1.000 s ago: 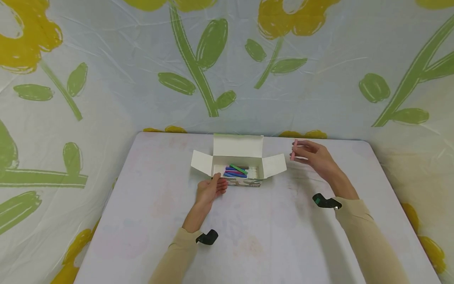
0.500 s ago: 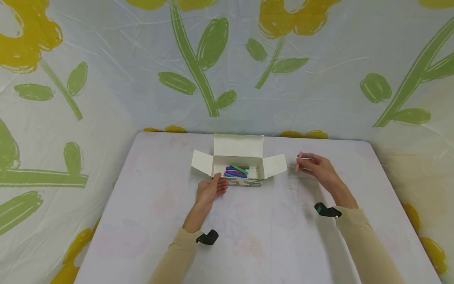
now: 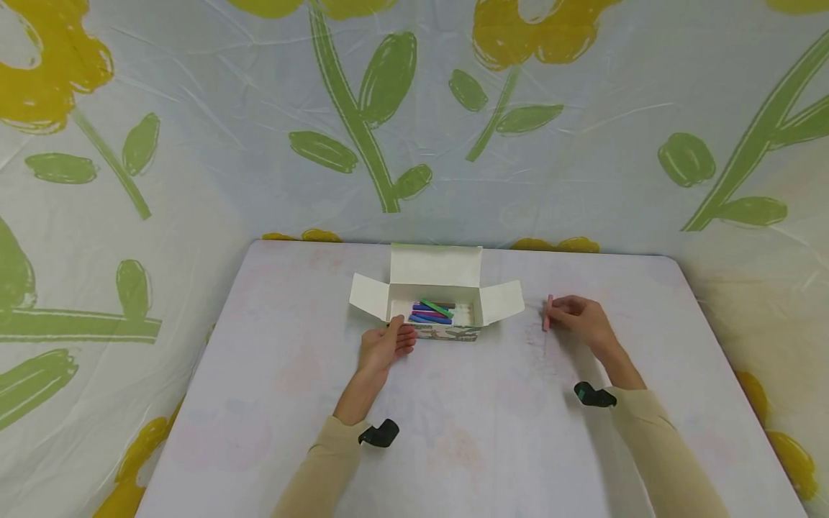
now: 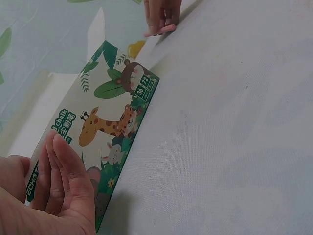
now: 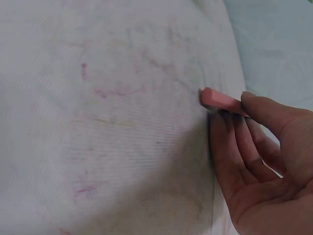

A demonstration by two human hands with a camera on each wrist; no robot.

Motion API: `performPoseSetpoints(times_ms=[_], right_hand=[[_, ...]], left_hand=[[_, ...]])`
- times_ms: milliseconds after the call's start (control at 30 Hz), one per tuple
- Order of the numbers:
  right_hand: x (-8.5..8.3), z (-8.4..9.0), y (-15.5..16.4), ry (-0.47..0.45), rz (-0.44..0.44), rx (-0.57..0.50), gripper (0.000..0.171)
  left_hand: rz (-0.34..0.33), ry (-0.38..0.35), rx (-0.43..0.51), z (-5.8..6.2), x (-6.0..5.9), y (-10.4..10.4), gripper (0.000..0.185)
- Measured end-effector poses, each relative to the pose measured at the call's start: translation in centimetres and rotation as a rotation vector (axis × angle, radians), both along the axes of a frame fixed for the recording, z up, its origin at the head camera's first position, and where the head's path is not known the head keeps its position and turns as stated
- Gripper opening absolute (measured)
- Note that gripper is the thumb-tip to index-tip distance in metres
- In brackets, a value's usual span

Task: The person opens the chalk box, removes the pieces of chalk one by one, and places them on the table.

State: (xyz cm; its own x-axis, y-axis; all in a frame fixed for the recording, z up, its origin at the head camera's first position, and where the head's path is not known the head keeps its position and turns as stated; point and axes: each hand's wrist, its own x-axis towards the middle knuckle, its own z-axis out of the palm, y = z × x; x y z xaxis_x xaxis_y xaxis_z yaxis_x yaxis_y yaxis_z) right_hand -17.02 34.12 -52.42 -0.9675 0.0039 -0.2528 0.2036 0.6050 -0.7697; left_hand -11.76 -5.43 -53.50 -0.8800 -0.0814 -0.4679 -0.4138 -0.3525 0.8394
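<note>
A white chalk box (image 3: 447, 333) with animal pictures on its front stands with its lid and side flaps spread out. Blue, green and other coloured chalk sticks (image 3: 430, 319) lie inside, mostly toward its left. At the front left corner my left hand (image 3: 383, 349) grips the front wall, thumb over the rim and fingers along the printed face (image 4: 110, 125). To the right of the box, my right hand (image 3: 585, 321) pinches a pink chalk stick (image 5: 220, 99) between thumb and fingers, low over the table. One end of the stick juts out past the fingertips.
The pale table cover (image 3: 453, 432) bears faint coloured smudges (image 5: 112, 93) near the right hand. A flower-printed cloth (image 3: 427, 180) hangs behind the table's back edge and along both sides.
My right hand has come down and toward me, bringing the pink chalk stick from near the back edge to low over the table. The left hand and the box have stayed put.
</note>
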Motion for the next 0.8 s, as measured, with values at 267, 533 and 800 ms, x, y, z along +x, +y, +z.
performPoseSetpoints(times_ms=[267, 533, 800], right_hand=[[0.3, 0.0, -1.3, 0.138, -0.025, 0.165, 0.035], [0.0, 1.2, -2.2, 0.164, -0.037, 0.188, 0.038], [-0.7, 3.7, -3.0, 0.221, 0.012, 0.065, 0.039]], left_hand=[[-0.004, 0.000, 0.003, 0.0, -0.1, 0.0, 0.037], [-0.006, 0.000, 0.003, 0.0, -0.1, 0.0, 0.038], [-0.006, -0.005, 0.003, 0.1, -0.1, -0.1, 0.039]])
